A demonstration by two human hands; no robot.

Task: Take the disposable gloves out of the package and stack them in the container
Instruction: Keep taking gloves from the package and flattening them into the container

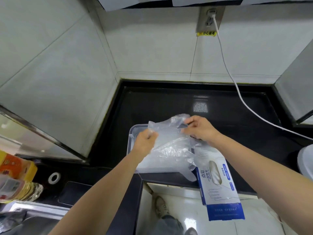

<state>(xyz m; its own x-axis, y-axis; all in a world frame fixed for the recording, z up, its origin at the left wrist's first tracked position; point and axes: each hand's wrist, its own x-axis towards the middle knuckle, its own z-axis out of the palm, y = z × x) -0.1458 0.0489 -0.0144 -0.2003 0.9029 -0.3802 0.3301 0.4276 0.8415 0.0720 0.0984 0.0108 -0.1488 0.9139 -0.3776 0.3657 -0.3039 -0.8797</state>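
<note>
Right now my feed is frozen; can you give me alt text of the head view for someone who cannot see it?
Both hands, the left hand and the right hand, pinch thin clear plastic gloves over a clear rectangular plastic container on a black countertop. A blue-and-white glove package lies to the right, overhanging the counter edge.

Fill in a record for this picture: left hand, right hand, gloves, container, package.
left hand: pinches the clear gloves
right hand: pinches the same gloves, opposite side
gloves: held spread above the container
container: on the black counter
package: right of container, overhanging the counter edge
</note>
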